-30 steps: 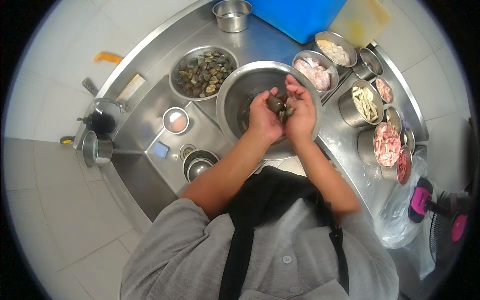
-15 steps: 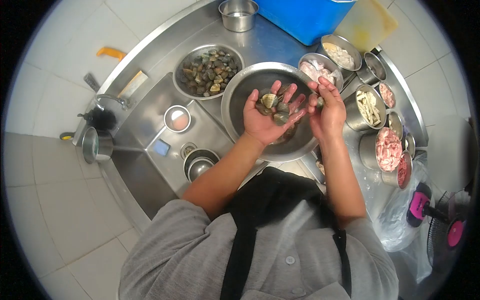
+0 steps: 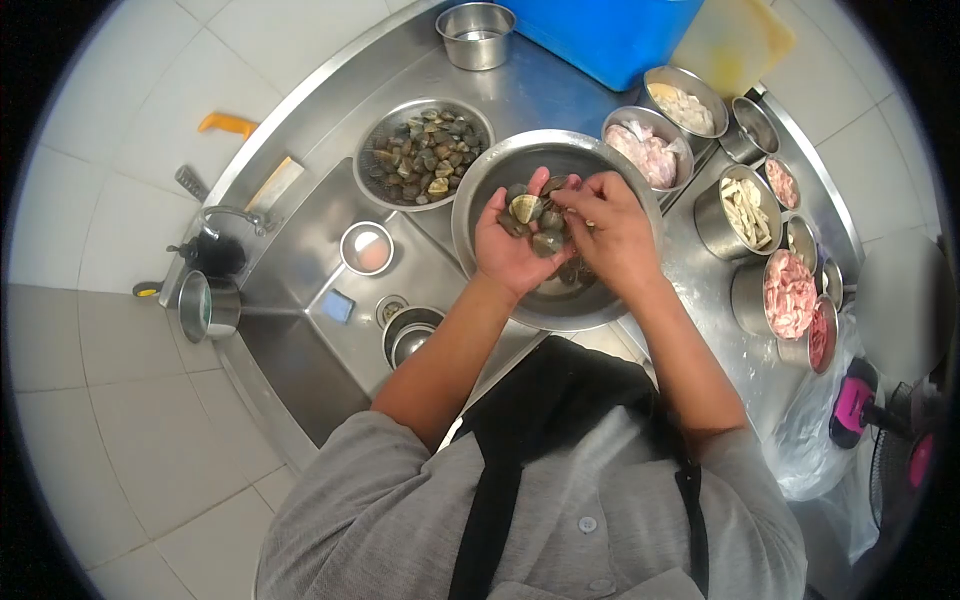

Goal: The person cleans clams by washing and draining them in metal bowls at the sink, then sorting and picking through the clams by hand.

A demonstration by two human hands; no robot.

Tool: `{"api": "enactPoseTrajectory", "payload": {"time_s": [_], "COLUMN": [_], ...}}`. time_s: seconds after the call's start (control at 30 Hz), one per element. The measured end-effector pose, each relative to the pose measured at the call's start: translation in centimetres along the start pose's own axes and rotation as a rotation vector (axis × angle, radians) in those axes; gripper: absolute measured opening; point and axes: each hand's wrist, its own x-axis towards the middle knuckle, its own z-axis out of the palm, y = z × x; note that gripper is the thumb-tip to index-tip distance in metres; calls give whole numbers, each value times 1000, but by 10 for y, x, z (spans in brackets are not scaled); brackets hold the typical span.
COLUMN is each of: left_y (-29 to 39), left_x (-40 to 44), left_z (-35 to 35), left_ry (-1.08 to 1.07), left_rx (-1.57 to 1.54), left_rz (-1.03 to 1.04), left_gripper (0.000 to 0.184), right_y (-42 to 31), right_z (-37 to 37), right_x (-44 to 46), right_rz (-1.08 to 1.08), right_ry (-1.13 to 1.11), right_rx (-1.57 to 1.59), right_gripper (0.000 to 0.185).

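Note:
Over a wide steel bowl (image 3: 505,162), my left hand (image 3: 512,258) lies palm up, cupped around several clams (image 3: 525,208). My right hand (image 3: 622,245) is bent over that palm, with thumb and fingers pinched together at the clams. Its fingertips partly cover what they grip; it looks like a clam. More clams seem to lie low in the bowl beneath my hands, mostly hidden. Up and to the left, a perforated steel colander (image 3: 364,168) holds many grey-brown clams (image 3: 425,150).
At left is a sink (image 3: 290,270) with a faucet (image 3: 235,215), a small bowl (image 3: 367,248) and a blue sponge (image 3: 338,306). Steel containers of sliced meat (image 3: 790,295) and pale strips (image 3: 745,212) line the right side. A blue bin (image 3: 610,35) stands at the back.
My right hand has moved left, from beside the left hand to over its palm, and its fingers now touch the clams. The left hand still holds them. The view has shifted slightly.

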Motion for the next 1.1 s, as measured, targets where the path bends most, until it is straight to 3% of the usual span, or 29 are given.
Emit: {"api": "enactPoseTrajectory", "payload": {"time_s": [0.17, 0.3, 0.37, 0.47, 0.5, 0.53, 0.6, 0.63, 0.7, 0.77, 0.97, 1.1], "left_y": [-1, -2, 0, 2, 3, 4, 7, 10, 16, 16, 19, 41], "left_x": [-5, -5, -4, -4, -4, -5, -4, -3, 0, 0, -5, -8], "left_z": [2, -7, -3, 7, 11, 13, 11, 6, 1, 7, 16, 13], "left_ry": [41, 16, 12, -11, -8, -2, 3, -7, -18, 140, 198, 209], "left_rx": [76, 31, 19, -65, -61, -26, 12, -19, -41, 132, 575, 430], "left_rz": [-117, -140, -121, -133, -134, -136, -146, -153, -166, -73, 102, 79], "left_gripper": [52, 52, 54, 50, 50, 48, 46, 45, 44, 46, 47, 44], "right_y": [11, 10, 3, 13, 17, 24, 32, 25, 22, 34, 48, 56], "right_z": [1, -7, -10, -15, -19, -26, -38, -42, -55, -69, -98, -112], "right_x": [11, 12, 8, 1, -3, -6, -11, -11, -20, -37, -104, -178], "right_rz": [-243, -160, 205, 226, 428, 430, 654, 751, 759, 822, 974, 1192], "right_ry": [-135, -194, -157, 19, 39, 44, 83, 188, 219, 224, 349, 334], "right_rx": [-167, -35, 288, 569, 784, 788, 1280, 1166, 1138, 1127, 1040, 965], "right_gripper": [28, 27, 21, 15, 17, 17, 20, 30, 32, 39, 36, 38]}}
